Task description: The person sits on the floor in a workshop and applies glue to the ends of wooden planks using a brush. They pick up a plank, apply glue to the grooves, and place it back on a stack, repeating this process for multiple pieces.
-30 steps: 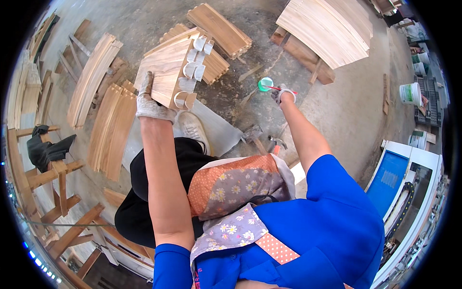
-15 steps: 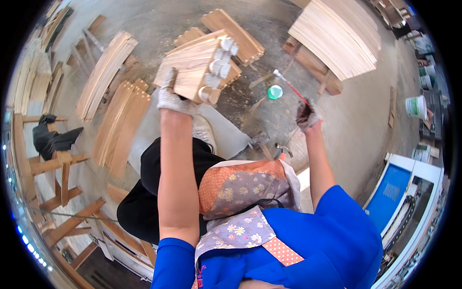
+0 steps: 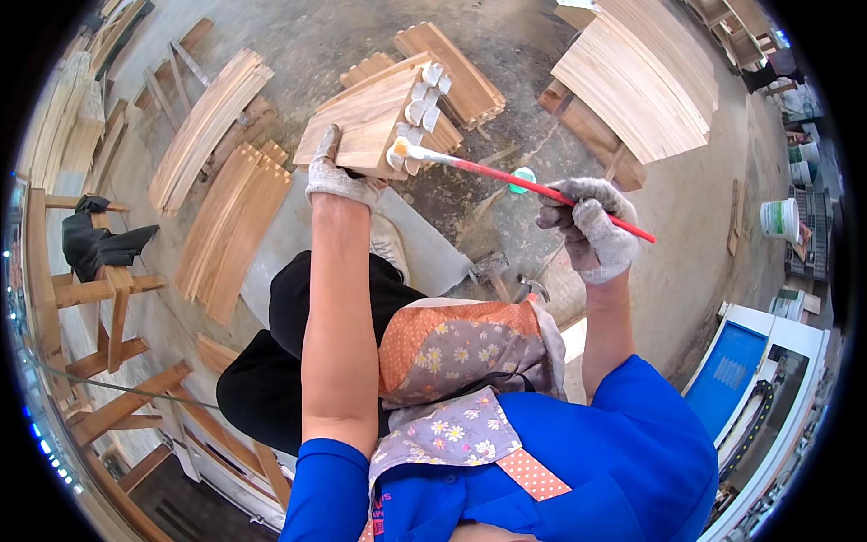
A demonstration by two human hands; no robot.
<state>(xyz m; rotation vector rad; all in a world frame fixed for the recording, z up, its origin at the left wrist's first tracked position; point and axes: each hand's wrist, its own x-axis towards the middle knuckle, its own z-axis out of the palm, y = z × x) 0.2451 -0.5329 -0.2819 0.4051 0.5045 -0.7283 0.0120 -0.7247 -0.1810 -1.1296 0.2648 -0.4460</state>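
Observation:
My left hand (image 3: 336,176), in a worn whitish glove, grips the near end of a wooden board (image 3: 357,135) with rounded, scalloped joints along its right end. The joint faces look white and wet. My right hand (image 3: 598,228), also gloved, is closed round a thin red-handled brush (image 3: 515,177). The brush's pale tip is at the nearest joint of that board, where a yellowish spot shows. Beyond the brush handle, a small green-and-white cup (image 3: 523,181) stands on the floor, partly hidden by it. Other jointed boards (image 3: 452,77) lie behind the held one.
Stacked boards lie on the left (image 3: 230,226) and at the upper right (image 3: 637,81). A hammer (image 3: 535,288) rests near my apron. Wooden frames (image 3: 113,289) stand at far left. A white bucket (image 3: 780,219) and a blue-and-white machine (image 3: 741,361) are on the right.
My right hand has come nearer and turned, bringing the brush from the cup side leftward to the board's end. My left hand still holds the board, nearly in place.

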